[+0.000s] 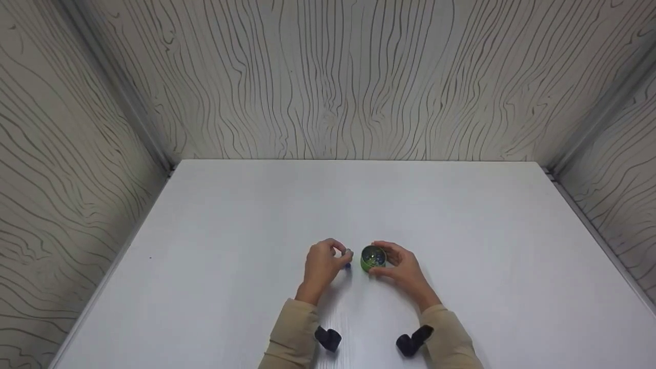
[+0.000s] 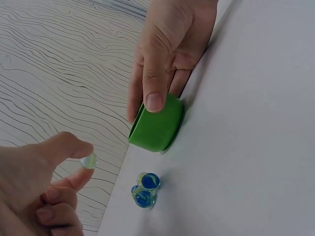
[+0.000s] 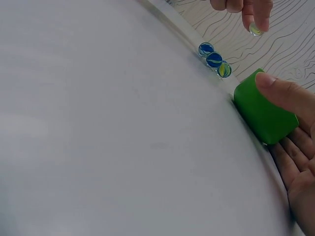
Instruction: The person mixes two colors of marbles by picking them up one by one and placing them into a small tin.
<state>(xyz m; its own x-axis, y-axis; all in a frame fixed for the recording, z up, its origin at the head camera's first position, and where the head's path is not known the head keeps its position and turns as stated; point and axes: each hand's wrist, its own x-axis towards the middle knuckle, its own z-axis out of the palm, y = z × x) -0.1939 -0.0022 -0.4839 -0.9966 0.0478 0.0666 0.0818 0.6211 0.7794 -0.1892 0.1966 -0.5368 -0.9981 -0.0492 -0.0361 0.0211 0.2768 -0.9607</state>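
My left hand (image 1: 323, 264) pinches a clear marble (image 2: 89, 161) with a yellow-green swirl between thumb and forefinger, held above the table. Below it, several glass marbles (image 2: 146, 189) with blue and yellow-green swirls lie close together on the table, partly hidden by the hand in the head view. Just to their right stands a small green cup (image 1: 373, 259), its mouth up, with more marbles visible inside. My right hand (image 1: 402, 266) grips this cup from the right, the thumb on the near side and the fingers round the far side.
The white table (image 1: 230, 215) spreads out around both hands, with wood-grain patterned walls (image 1: 328, 82) behind and at the sides. Black wrist cameras (image 1: 328, 339) jut inward from both beige sleeves (image 1: 292, 333). A tiny dark speck (image 1: 150, 258) shows on the table at left.
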